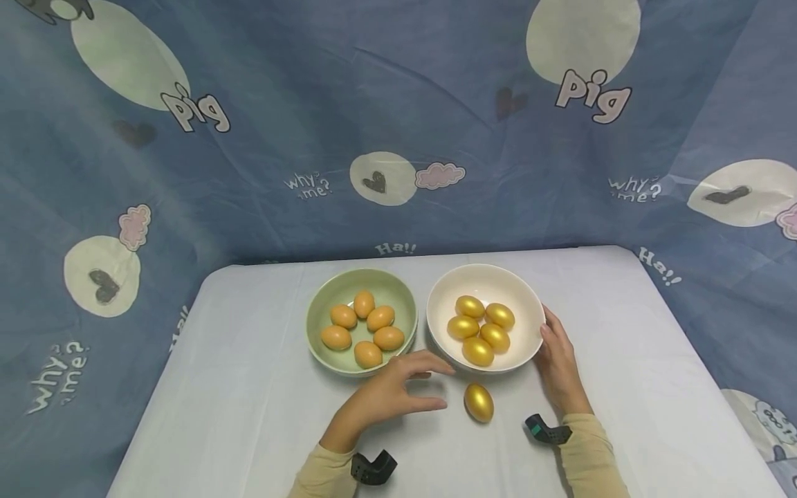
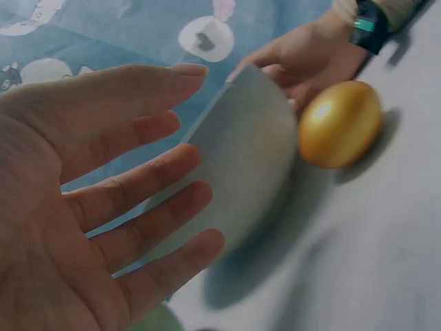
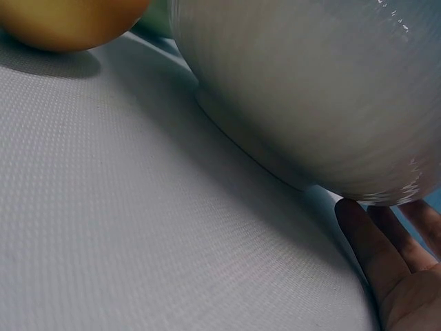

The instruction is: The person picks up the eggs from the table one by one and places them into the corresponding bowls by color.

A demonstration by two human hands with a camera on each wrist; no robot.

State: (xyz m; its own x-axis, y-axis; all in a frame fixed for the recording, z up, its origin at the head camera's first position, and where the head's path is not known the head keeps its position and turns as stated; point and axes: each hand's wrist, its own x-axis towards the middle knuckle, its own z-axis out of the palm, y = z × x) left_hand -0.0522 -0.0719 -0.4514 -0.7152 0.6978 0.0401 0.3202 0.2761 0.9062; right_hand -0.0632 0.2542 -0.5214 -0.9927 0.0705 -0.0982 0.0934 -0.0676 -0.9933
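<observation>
A gold egg [image 1: 479, 402] lies on the white table in front of the white bowl [image 1: 441, 339]. My left hand [image 1: 398, 391] hovers to the left of that egg, thumb and fingers spread apart, holding nothing. In the left wrist view, the loose egg [image 2: 340, 125] sits beyond the fingertips, apart from them. My right hand [image 1: 558, 360] touches the right side of the white bowl. The right wrist view has its fairly straight fingers [image 3: 375, 248] against the bowl's outer wall [image 3: 310, 89]. Several gold eggs [image 1: 477, 351] rest inside the white bowl.
A green bowl [image 1: 320, 294] with several orange-brown eggs [image 1: 368, 354] stands left of the white bowl, partly behind my left hand. A blue printed cloth [image 1: 268, 124] hangs at the table's back edge. Dark wrist devices [image 1: 373, 468] sit on both sleeves.
</observation>
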